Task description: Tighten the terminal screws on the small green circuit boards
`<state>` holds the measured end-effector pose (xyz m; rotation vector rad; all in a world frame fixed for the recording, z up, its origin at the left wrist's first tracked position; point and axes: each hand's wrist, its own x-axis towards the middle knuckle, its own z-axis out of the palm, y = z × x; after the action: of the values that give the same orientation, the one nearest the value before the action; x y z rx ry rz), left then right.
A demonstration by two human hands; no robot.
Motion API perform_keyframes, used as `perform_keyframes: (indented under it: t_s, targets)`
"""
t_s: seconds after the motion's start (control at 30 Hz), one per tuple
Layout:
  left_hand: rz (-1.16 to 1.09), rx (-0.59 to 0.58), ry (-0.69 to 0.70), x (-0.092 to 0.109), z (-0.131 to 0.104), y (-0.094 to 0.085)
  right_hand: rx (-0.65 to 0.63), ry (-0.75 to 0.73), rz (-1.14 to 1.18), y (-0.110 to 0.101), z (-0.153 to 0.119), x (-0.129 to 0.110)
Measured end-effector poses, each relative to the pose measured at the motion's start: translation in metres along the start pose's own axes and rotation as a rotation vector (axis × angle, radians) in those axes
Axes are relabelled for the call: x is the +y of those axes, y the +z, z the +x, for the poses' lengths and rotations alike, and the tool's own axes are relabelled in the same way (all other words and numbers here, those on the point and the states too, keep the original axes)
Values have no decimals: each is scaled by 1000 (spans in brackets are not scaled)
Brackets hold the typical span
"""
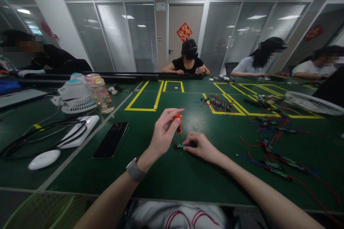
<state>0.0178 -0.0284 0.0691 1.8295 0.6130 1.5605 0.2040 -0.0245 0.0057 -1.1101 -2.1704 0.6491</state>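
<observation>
An orange and black screwdriver (179,126) stands upright between the thumb and fingers of my left hand (166,128), its shaft pointing down at a small green circuit board (179,146). That board lies on the green table (150,182), with a red wire at its left end and dark wires at its right end. The fingertips of my right hand (200,146) pinch the right end of the board. Whether the screwdriver tip touches the board is too small to tell.
Several wired boards (276,161) lie at the right, more (219,103) further back. At the left are a black phone (110,139), a white mouse (44,159), cables, a bottle (100,93) and a white fan (76,94). Several people sit around the table.
</observation>
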Motion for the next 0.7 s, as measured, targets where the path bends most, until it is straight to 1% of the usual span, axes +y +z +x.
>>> perform_keyframes:
  t_s: [0.07,0.17,0.33,0.57,0.7]
  targets:
    - [-83,-51,-27,1,-1,0,0,-3,-3,0,0,0]
    - [-134,-82,-69,2,-1,0,2,-6,-7,0,0,-1]
    - [-83,-73,-68,-1,-1,-1,8,-1,-1,0,0,-1]
    - [-2,4,-33,-7,1,-3,3,20,-1,0,0,-3]
    - [-19,-59,-46,-3,0,-4,3,20,9,0,0,-3]
